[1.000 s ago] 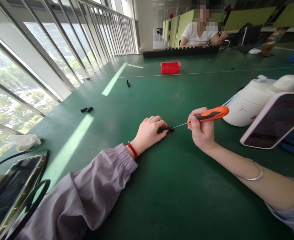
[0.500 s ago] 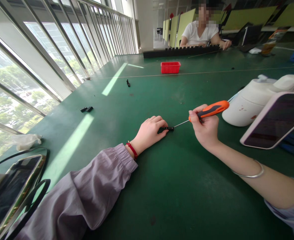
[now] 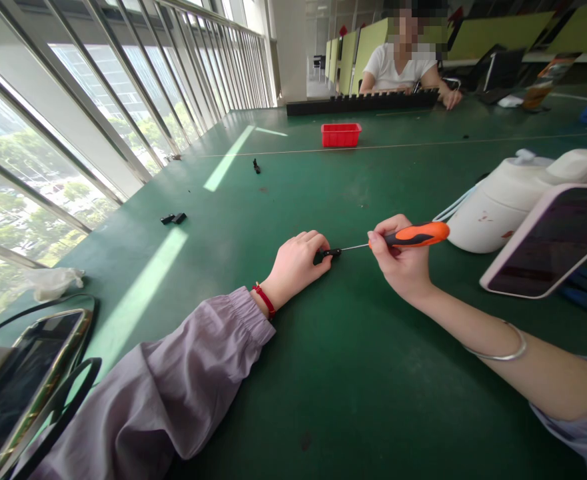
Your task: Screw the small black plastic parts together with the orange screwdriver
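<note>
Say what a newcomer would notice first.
The orange screwdriver in the right hand would probably come first, its tip at the small black part pinched by the left hand. Next come the red bin farther back on the green table and the white bottle behind the phone at right.

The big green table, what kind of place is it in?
Probably an office or light workshop: yellow-green partitions stand behind, a person sits across the table, and the right hand holds an orange screwdriver.

- I can read no text, brand or number here.
- The small marks (image 3: 485, 217) on the white bottle (image 3: 498, 193) are too tiny for me to read.
</note>
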